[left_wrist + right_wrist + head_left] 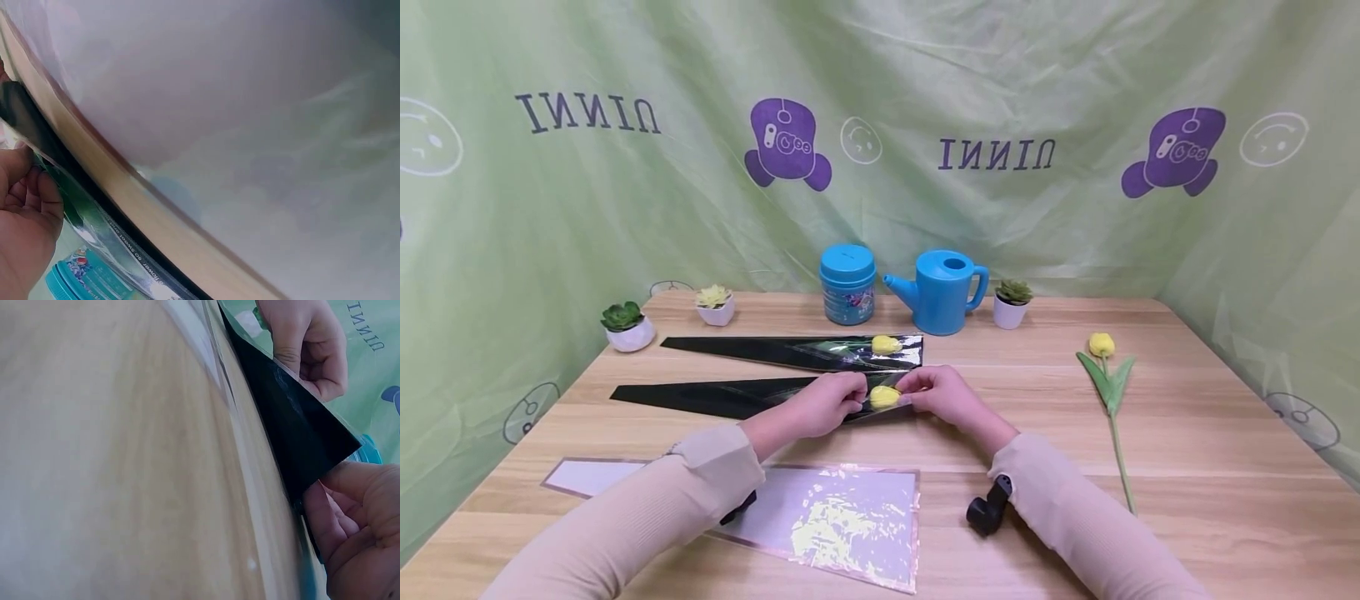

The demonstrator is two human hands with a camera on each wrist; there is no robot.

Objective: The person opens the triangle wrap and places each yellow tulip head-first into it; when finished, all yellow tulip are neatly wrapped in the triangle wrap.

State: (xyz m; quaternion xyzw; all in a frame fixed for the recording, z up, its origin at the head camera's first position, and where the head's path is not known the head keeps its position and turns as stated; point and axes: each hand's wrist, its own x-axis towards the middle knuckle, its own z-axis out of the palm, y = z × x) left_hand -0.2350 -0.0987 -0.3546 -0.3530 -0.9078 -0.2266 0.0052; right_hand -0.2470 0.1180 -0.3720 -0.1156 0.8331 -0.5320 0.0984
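A: How are we laid out, biggest things first?

B: Our wooden table carries the white wrapper nearest us, partly hidden behind our left forearm. Past that, under our hands, is the near black sleeve, with the far black sleeve just beyond it. The loose tulip lies well apart, off to the right.

A: And how do our hands sit?

B: Both are at the near sleeve's wide end. Our left hand is curled, thumb brought in against the fingers; it seems to pinch the clear front, though we can't tell whether it has the stem too. Our right hand is drawn together at thumb and forefinger, nipping the sleeve near its corner, which looks tipped up off the table in the right wrist view.

A: So what makes for good handling here?

B: We judge it wants a light grip and gentle, opposed pulls, so the mouth gapes without creasing. Thin film could split at the seam if we tug.

A: And the smallest thing, our yellow bloom?

B: It sits between our two hands at the wide end; whether film covers it fully, we can't tell. We'd ease it by the stem rather than squeeze the petals, and take the far sleeve's yellow bloom, a little in from the edge, as our gauge for depth.
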